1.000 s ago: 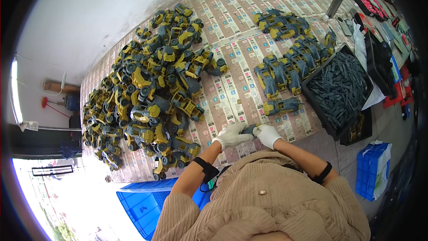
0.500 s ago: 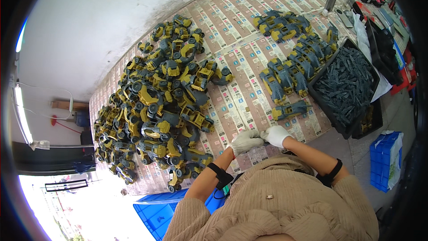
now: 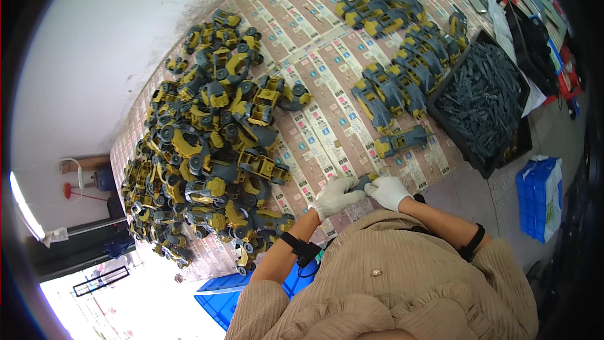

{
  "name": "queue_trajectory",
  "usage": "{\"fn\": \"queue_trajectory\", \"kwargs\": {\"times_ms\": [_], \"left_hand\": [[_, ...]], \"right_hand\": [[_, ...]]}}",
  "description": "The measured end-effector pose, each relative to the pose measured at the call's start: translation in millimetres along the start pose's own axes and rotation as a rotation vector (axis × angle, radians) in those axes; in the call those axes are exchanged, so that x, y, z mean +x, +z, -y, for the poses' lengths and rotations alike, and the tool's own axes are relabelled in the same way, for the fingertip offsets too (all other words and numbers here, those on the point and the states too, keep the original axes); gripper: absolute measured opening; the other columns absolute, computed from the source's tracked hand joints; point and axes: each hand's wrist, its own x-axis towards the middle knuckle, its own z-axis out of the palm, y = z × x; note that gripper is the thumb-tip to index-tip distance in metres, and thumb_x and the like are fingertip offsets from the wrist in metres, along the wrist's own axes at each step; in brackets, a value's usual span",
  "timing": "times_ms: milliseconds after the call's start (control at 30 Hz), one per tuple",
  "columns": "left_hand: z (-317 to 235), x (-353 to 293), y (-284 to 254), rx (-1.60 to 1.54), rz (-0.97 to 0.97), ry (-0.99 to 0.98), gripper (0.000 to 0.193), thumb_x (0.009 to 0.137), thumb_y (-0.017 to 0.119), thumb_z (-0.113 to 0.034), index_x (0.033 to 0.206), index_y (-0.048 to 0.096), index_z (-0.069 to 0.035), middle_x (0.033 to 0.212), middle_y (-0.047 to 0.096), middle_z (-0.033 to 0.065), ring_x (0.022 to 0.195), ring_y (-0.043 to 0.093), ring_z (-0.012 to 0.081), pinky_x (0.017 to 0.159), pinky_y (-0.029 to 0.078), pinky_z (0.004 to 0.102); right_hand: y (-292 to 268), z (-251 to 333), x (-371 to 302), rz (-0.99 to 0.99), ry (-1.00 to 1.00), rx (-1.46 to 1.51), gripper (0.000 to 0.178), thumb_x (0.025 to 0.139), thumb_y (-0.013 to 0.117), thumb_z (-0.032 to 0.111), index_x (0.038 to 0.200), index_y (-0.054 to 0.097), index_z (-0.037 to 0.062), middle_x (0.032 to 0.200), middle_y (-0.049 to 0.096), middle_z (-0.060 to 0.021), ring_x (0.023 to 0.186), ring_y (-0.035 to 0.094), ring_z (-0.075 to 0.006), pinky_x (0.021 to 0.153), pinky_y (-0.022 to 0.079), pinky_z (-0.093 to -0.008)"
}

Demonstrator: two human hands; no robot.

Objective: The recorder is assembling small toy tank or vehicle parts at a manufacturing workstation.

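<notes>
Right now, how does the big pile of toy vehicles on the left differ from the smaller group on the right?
The pile is jumbled at many angles, while the smaller group lies mostly side by side. The pile is far larger and heaped up; the smaller group looks mostly one layer deep. Dark wheels show in the pile; I can make out none in the smaller group. Both are yellow and dark grey.

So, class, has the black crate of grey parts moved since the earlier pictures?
No: against the patterned table, the crate keeps its place; only the view shifts.
</notes>
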Motion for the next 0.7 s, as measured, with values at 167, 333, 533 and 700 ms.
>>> {"fn": "queue_trajectory", "kwargs": {"times_ms": [167, 333, 533, 700], "left_hand": [[-2.5, 1.0, 8.0, 0.006, -0.145, 0.0, 0.049, 0.083, 0.065, -0.044, 0.107, 0.071, -0.002, 0.084, 0.067, 0.0163, 0.086, 0.064, 0.0299, 0.077, 0.05, 0.0417], [6.7, 6.7, 13.1, 0.012, -0.131, -0.049, 0.051, 0.084, 0.064, -0.046, 0.107, 0.071, -0.001, 0.087, 0.071, 0.0164, 0.084, 0.067, 0.0299, 0.077, 0.051, 0.0415], [1.9, 10.5, 17.0, 0.131, -0.151, 0.054, 0.052, 0.086, 0.062, -0.047, 0.106, 0.071, 0.0, 0.084, 0.07, 0.0193, 0.084, 0.068, 0.0291, 0.076, 0.051, 0.0408], [9.4, 8.2, 18.1, -0.066, -0.117, 0.016, 0.048, 0.083, 0.063, -0.048, 0.1, 0.073, -0.003, 0.087, 0.072, 0.0184, 0.083, 0.07, 0.0285, 0.075, 0.052, 0.0409]], "right_hand": [[-3.1, 9.8, 1.8, 0.02, 0.068, 0.004, 0.046, 0.096, 0.055, 0.043, 0.094, 0.074, 0.0008, 0.1, 0.07, -0.0259, 0.096, 0.067, -0.0443, 0.087, 0.052, -0.049], [2.2, 6.3, 5.3, 0.006, 0.071, -0.067, 0.047, 0.096, 0.055, 0.044, 0.094, 0.075, 0.0008, 0.099, 0.07, -0.0268, 0.097, 0.068, -0.0435, 0.087, 0.052, -0.0491], [8.2, -7.0, 4.4, -0.017, 0.038, -0.022, 0.048, 0.097, 0.053, 0.046, 0.094, 0.075, 0.0025, 0.099, 0.071, -0.0249, 0.098, 0.067, -0.0432, 0.089, 0.052, -0.0492], [8.6, -6.3, 11.3, 0.039, -0.009, 0.004, 0.05, 0.096, 0.053, 0.049, 0.096, 0.075, 0.0037, 0.102, 0.072, -0.023, 0.098, 0.068, -0.0417, 0.088, 0.052, -0.047]]}}
